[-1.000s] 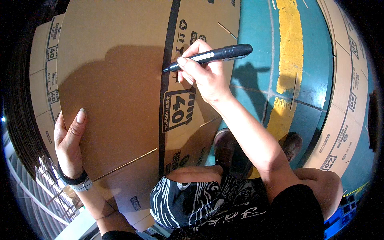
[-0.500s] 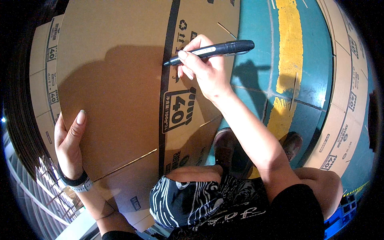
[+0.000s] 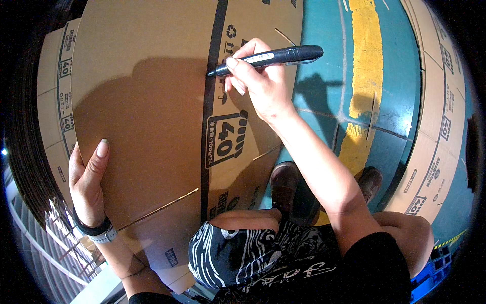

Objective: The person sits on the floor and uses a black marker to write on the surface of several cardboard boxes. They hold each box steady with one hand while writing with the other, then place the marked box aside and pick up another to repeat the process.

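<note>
A large flat brown cardboard sheet [image 3: 147, 116] with a dark printed stripe and black markings lies in front of me. My left hand [image 3: 90, 187] is closed around its left edge, thumb on top and the other fingers mostly hidden beneath. In my right hand [image 3: 260, 86] a black marker pen [image 3: 288, 53] is held like a writing tool. Its tip points left at the dark stripe; whether it touches the cardboard I cannot tell. No fresh pen line can be made out.
More printed cardboard [image 3: 53, 101] is stacked along the left, and another stack [image 3: 435, 121] stands at the right. Between them the green floor [image 3: 321, 50] carries a yellow stripe [image 3: 365, 40]. A blue plastic pallet or crate [image 3: 433, 276] is at the lower right.
My right hand has shifted slightly up and away from me with the marker pen, whose tip has moved along the stripe. My left hand and the cardboard sheet look unmoved.
</note>
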